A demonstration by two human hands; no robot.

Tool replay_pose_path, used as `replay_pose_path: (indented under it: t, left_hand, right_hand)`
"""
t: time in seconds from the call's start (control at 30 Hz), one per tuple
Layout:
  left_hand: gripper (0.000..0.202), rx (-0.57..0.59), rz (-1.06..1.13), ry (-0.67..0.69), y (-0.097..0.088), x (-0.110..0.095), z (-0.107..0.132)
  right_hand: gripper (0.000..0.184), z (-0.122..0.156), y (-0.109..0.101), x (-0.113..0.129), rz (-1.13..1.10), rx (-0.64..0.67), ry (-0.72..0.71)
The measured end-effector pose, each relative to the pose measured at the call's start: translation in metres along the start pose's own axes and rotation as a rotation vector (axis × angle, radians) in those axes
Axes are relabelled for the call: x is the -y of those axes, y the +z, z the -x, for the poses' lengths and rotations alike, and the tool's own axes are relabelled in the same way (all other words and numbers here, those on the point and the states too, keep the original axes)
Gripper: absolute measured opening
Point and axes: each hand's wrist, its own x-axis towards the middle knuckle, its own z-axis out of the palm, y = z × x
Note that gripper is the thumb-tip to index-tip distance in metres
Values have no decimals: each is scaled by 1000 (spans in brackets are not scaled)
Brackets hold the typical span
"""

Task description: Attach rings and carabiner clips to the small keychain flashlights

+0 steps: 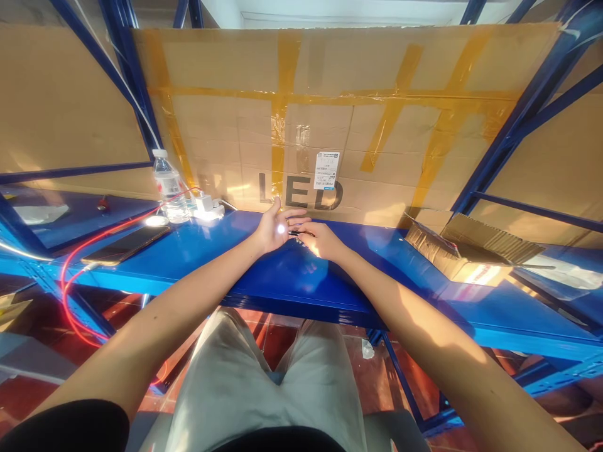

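Observation:
My left hand (273, 227) is raised over the blue tabletop with its palm turned toward me and its fingers stretched to the right. A round, very bright spot of light falls on that palm. My right hand (323, 240) has its fingers closed around a small black stick-shaped object (295, 233), whose tip points left toward the lit palm. Its exact kind is too small to make out. The fingertips of both hands are close together, and I cannot tell whether they touch.
A blue metal table (188, 267) carries a phone (127, 245), a water bottle (169, 188), a white charger (206, 206) and a red cable (66, 270) on the left. An open carton (471, 251) stands on the right. A taped cardboard sheet (226, 138) rises behind.

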Motion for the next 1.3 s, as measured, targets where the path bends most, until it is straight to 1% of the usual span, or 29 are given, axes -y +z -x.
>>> replay_pose_path:
  t: [0.23,0.4,0.57,0.77,0.97,1.1,1.23,1.3]
  left_hand:
    - [88,17,-6,14,-2,0,-2]
    - [88,12,-14,9,-2,1,-1]
    - [88,15,-16,11,-1,1,-1]
    - [87,11,-5,3,0,1,0]
    - [89,45,3,-7,0,0,0]
    - [89,57,6,1,-2,1,-1]
    - [89,63,7,-5,-2,0,-1]
    - [88,58,14,-5,-2,-1,0]
  right_hand:
    - [27,-1,-1,1,26,6,19]
    - [32,0,-1,-2,-5,8,-20]
    - [25,-1,-1,-5,-25,1,-15]
    - [20,0,-2,0,25,-5,16]
    - [20,0,-1,2,-134,25,-44]
    - [19,-1,0,1,-147,30,-31]
    - [20,-1,1,0,-273,27,-17]
    - [20,0,2,1,-294,15,-9]
